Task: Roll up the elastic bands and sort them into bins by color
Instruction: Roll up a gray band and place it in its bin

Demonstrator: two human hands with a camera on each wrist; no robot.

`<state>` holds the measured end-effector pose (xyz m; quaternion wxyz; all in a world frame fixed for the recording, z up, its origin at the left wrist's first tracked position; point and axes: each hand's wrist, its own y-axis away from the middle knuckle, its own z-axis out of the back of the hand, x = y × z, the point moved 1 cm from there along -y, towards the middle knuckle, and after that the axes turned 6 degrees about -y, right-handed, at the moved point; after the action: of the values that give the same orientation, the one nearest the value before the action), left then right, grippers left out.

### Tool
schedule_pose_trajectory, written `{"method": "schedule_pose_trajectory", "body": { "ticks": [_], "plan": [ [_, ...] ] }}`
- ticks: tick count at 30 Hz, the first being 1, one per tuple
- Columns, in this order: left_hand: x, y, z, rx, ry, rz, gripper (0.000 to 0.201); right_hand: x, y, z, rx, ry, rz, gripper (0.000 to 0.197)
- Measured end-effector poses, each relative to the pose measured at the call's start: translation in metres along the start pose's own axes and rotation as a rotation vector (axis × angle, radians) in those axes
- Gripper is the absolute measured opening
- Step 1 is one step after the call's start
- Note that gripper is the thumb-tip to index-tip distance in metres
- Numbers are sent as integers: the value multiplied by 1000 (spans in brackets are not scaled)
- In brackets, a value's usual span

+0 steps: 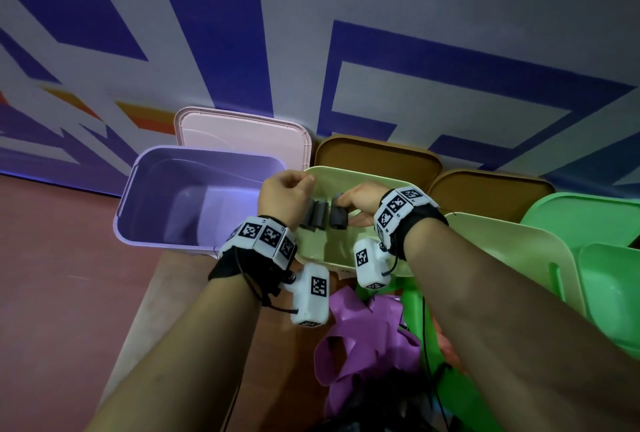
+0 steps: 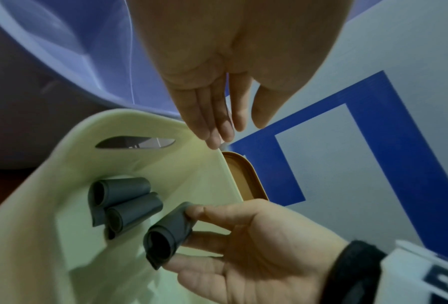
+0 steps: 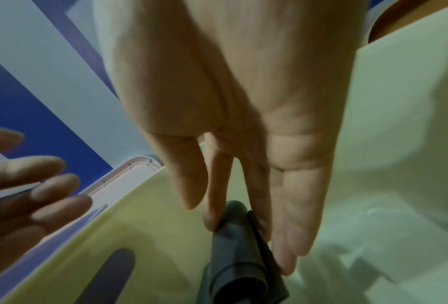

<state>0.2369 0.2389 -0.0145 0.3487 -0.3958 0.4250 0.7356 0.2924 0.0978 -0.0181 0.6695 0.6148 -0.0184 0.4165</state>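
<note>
1. Blue-and-white patterned wall fills the upper frame behind a row of bins on a reddish floor.
2. Grey roll (image 2: 169,238), a dark, loosely coiled elastic band, is pinched between the fingers and thumb of the right hand (image 1: 360,201) inside the yellow bin (image 1: 367,178) at centre frame.
3. Two more grey rolls (image 2: 125,202) lie touching each other on the bin's floor, left of the held one: three in all.
4. Left hand (image 1: 285,194) hovers at the bin's upper-left rim, fingers together and straight, holding nothing.
5. Only the head view shows the purple bin (image 1: 145,196), the green bin (image 1: 588,217) and the loose purple bands (image 1: 367,334) at lower centre; the left wrist view alone shows the rolls' open ends.
</note>
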Motion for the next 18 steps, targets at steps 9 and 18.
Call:
{"method": "schedule_pose_trajectory", "body": {
  "ticks": [9,18],
  "plan": [
    [9,-19,-2,30,101,41,11,-2,-31,0,43,27,-132,18],
    [10,-25,-2,14,146,61,19,-4,-46,2,49,5,-149,29]
  ]
}}
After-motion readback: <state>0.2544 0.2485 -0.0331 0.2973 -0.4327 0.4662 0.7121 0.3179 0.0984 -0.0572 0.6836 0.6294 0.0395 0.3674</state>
